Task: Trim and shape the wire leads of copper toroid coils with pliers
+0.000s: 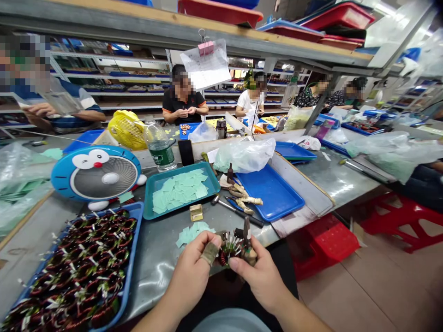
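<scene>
Between both hands, in front of the bench edge, is a small ring-shaped coil of dark red wire (226, 251) with several white-tipped leads sticking up. My left hand (192, 265) pinches the coil from the left; its thumb is wrapped in brownish tape. My right hand (261, 272) closes on the coil's right side, thumb in front. A dark upright tool (247, 233) shows at its fingers; its kind I cannot make out. Light green paper pieces (194, 233) lie just beyond my left hand. A blue tray of similar coils (133, 258) stands to the left.
A teal tray (148, 210) holds more green pieces. Beyond my right hand lie a hammer (238, 212) and a blue tray (297, 203). A blue fan (57, 173) and a plastic bottle (162, 152) stand behind. Red stools (325, 244) are at right; people sit opposite.
</scene>
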`<state>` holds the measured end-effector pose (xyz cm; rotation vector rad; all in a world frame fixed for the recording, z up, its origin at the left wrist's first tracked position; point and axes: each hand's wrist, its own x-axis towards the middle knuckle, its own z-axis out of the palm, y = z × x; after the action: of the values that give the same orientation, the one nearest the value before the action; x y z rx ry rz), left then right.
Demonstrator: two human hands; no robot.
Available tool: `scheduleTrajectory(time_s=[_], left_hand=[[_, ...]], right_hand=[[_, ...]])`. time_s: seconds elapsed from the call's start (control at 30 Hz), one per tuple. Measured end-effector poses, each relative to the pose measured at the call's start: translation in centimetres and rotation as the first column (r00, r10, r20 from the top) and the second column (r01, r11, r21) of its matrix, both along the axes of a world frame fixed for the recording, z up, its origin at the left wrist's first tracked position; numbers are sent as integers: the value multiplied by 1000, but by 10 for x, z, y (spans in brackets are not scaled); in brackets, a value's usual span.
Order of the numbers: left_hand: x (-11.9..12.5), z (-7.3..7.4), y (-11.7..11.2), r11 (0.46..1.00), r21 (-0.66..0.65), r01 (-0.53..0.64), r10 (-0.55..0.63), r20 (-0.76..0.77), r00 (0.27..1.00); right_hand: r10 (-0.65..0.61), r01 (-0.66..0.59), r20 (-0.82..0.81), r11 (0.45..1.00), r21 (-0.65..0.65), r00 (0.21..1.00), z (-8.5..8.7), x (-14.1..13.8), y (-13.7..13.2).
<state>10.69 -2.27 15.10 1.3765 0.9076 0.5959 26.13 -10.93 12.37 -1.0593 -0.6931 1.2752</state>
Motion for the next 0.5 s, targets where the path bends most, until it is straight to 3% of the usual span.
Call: scheduleTrajectory(time_s=[0.2, 0.37, 0.5], left_hand=[[10, -9, 8, 989, -141, -48, 62, 97, 993], [9, -4, 10, 958, -260, 119, -72, 185, 980], [7, -7, 10, 906, -415, 80, 60, 314, 948]], right_hand=[[-54, 52, -22, 996, -68, 998, -7, 3, 8], [-78, 72, -68, 993, -90, 995, -6, 4, 18], [-74, 69, -113, 996, -50, 991, 6, 6, 17]])
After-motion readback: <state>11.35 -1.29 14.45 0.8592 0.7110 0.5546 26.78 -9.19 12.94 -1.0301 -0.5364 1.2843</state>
